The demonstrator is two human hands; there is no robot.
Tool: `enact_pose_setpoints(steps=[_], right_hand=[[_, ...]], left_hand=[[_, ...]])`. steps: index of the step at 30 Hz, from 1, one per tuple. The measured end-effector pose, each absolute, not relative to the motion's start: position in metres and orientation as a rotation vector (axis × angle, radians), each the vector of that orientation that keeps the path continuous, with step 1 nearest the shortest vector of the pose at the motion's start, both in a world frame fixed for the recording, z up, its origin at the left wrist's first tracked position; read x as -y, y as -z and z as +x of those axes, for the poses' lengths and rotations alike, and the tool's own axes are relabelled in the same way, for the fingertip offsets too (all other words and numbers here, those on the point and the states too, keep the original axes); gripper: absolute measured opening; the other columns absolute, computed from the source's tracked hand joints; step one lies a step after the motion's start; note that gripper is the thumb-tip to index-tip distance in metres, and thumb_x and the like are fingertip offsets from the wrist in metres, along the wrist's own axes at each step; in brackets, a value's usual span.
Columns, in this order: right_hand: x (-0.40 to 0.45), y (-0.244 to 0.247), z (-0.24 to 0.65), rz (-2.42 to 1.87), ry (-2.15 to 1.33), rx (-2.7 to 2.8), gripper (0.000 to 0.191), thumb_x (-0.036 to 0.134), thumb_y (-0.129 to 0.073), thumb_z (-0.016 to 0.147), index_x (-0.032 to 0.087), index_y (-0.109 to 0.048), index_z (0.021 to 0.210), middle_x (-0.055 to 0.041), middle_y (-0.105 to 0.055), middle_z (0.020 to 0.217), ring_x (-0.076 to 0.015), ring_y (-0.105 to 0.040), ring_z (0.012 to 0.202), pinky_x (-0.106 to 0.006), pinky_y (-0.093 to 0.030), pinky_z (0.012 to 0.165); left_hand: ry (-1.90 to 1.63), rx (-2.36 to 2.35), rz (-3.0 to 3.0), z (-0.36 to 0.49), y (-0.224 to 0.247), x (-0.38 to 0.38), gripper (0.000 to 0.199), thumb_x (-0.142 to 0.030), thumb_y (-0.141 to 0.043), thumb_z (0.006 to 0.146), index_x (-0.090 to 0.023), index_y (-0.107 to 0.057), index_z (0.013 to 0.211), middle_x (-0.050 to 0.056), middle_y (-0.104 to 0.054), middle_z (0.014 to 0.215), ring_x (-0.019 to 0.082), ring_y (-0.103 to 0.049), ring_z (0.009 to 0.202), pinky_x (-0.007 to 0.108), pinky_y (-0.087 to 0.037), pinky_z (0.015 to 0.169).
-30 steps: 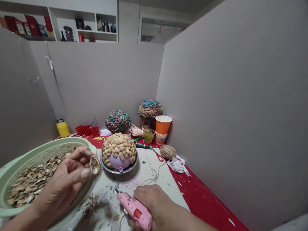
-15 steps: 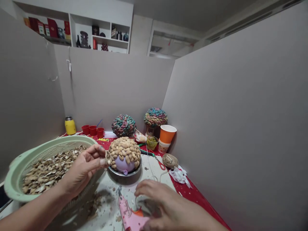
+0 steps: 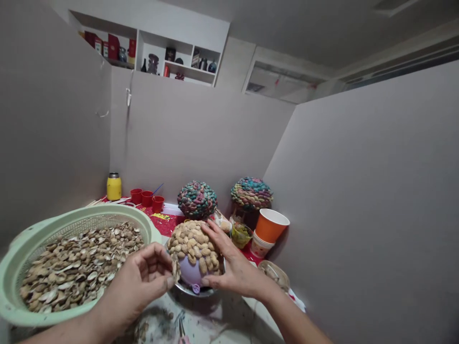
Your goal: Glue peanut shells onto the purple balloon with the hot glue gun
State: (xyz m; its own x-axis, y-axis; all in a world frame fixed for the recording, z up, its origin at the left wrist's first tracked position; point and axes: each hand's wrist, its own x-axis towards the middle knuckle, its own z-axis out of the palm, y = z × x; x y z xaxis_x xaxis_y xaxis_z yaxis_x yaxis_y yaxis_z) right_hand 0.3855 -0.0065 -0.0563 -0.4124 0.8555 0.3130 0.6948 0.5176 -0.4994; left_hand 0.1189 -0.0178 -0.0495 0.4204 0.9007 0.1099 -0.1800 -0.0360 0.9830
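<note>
Purple shell-covered balloon between hands, right touching.

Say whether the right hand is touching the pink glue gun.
Apart: the head view shows pale surface between the right hand, spread at the peanut-shell ball, and the pink glue gun.

At lower centre, the left hand pinches a tan peanut shell beside a round, partly shell-covered purple balloon touched by the spread right hand
</note>
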Motion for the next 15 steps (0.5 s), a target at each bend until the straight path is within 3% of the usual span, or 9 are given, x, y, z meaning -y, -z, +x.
enact_pose_setpoints(steps=[15], right_hand=[[0.001, 0.069, 0.392, -1.201, -0.362, 2.059, 0.089, 0.039, -0.079, 0.071, 0.036, -0.031, 0.146, -0.0054, -0.019, 0.155, -0.0296, -0.018, 0.142, -0.053, -0.021, 0.114]], left_hand=[[-1.1, -0.862, 1.735, 0.136, 0.057, 0.023, 0.009, -0.014, -0.058, 0.075, -0.02, -0.058, 0.081, -0.001, -0.061, 0.076, 0.014, -0.062, 0.073, 0.026, -0.053, 0.069]])
